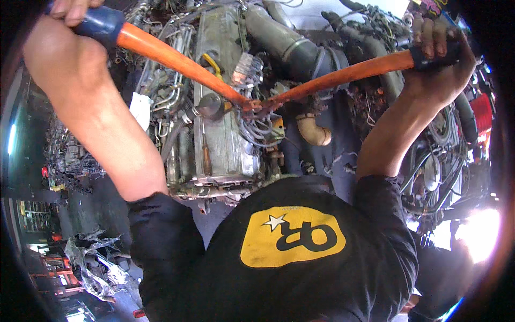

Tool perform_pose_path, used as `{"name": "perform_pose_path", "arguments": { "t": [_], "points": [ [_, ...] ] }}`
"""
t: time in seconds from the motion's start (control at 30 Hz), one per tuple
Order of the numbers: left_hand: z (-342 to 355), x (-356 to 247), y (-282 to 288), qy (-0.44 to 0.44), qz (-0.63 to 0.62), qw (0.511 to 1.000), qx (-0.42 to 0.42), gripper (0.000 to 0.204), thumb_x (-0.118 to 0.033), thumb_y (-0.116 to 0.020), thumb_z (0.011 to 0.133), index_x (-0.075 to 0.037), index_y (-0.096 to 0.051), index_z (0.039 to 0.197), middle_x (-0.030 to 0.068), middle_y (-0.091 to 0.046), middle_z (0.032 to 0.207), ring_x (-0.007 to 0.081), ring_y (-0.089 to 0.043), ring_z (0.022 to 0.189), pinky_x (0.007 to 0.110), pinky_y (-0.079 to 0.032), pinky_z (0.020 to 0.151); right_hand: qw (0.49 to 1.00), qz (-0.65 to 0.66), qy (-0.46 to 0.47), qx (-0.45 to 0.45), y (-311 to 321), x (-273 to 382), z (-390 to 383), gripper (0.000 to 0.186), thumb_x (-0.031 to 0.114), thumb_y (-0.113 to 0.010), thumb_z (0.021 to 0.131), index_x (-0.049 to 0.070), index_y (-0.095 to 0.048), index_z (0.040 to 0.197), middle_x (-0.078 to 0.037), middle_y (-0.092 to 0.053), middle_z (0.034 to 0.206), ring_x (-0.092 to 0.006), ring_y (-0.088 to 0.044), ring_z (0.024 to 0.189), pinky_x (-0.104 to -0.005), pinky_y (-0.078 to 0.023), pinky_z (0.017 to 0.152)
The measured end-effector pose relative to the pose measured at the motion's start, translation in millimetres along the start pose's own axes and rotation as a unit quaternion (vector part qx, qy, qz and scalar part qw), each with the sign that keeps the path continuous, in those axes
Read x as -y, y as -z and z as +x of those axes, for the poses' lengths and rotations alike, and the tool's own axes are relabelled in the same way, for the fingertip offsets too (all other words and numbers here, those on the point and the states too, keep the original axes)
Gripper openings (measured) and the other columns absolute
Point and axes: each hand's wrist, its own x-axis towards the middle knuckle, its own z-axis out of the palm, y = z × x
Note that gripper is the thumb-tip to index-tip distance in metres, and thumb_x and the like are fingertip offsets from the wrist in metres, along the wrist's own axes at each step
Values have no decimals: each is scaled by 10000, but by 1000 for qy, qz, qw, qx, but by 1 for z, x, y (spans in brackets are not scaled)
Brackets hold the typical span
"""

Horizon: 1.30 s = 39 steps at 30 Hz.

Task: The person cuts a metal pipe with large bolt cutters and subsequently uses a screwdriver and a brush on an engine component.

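My left hand [72, 13] grips the dark rubber end of one long orange handle [177, 59] of a bolt cutter, at the upper left. My right hand [444, 56] is wrapped round the other dark grip at the upper right. The two handles are spread wide in a V and meet at the rusty cutter head [252, 106], which lies among grey hoses and cables [256, 131] over the engine [222, 161]. Exactly what is between its jaws is too small to make out.
A dark cap [211, 105], a screwdriver [206, 156] and a tan elbow pipe [316, 129] are near the cutter. Large grey ducts [279, 40] cross the top. More engine parts and tangled hoses surround me, with scattered scrap parts [96, 268] at the lower left.
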Motion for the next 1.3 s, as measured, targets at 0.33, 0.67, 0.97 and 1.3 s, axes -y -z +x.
{"name": "perform_pose_path", "arguments": {
  "t": [0.33, 0.67, 0.97, 1.3],
  "points": [
    [-69, -37, 56, 36, 14, 984, -174, 347, -179, -556, 1051, -179, -427, 729, -72, -321, 500, 50, -263, 409, 249, -281, 473, 989, 1, -113, 92, -40, -2, 11, 163, 195, -545, 1037, 88, -554, 914, 32, -401, 619, -94, -364, 489, -278, -332, 519],
    [-169, -190, 115, -55, 239, 923, -296, 238, -261, -527, 1080, -41, -609, 1123, 8, -561, 780, 43, -458, 554, 231, -442, 594, 969, -52, -220, 100, -4, -120, -36, 436, 488, -514, 1019, 55, -562, 1036, -98, -618, 872, -225, -615, 794, -377, -506, 678],
    [-230, -285, 43, -135, 378, 657, -638, 506, -346, -467, 1101, -35, -487, 1500, 106, -561, 1485, 224, -551, 1349, 412, -382, 1201, 625, -534, -77, 564, 71, -289, -174, 1122, 239, -881, 712, 138, -229, 1618, -186, -216, 1673, -450, -254, 1519, -558, -308, 1215],
    [-376, -374, -2, -109, 512, 517, -677, 568, -342, -467, 1102, 48, -417, 1512, 187, -459, 1552, 291, -499, 1407, 451, -375, 1210, 382, -449, 44, 806, 18, -326, -119, 956, 352, -884, 698, 167, -409, 1508, -178, -527, 1409, -409, -546, 1312, -556, -470, 1075]
  ]
}}
